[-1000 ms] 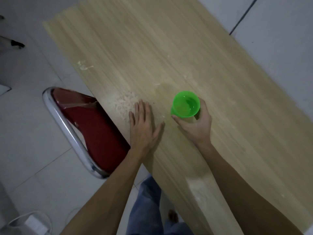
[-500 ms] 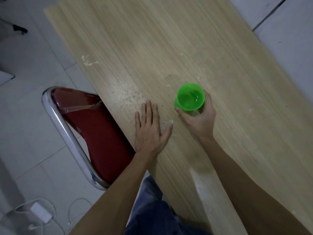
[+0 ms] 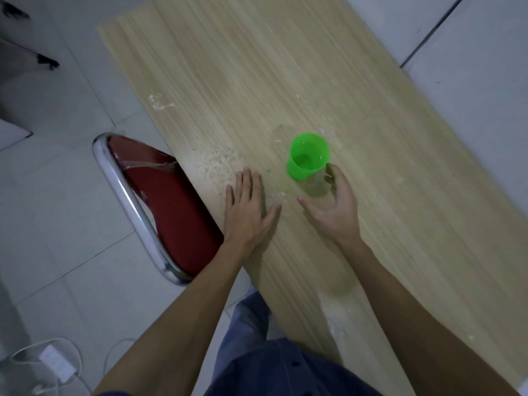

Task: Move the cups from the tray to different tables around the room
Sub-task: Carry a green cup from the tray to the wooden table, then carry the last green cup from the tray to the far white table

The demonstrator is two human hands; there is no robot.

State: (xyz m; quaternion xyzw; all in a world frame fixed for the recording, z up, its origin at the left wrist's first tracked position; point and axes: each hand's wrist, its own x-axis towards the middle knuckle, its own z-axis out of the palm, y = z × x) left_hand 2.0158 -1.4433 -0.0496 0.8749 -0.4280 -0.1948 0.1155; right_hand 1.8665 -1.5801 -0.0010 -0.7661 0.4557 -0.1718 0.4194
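A bright green plastic cup stands upright on the light wooden table, near its middle. Just behind and below the cup, my right hand hovers with its fingers spread; only a fingertip is close to the cup's right side, and the palm is apart from it. My left hand lies flat on the table near the left edge, fingers together, holding nothing. No tray is in view.
A red chair with a chrome frame is tucked against the table's left edge. White cables and a charger lie on the tiled floor at the lower left. My blue trousers show at the bottom.
My right hand has let go of the green cup and drawn back toward me with the fingers spread. The cup stays standing on the table. My left hand stays flat.
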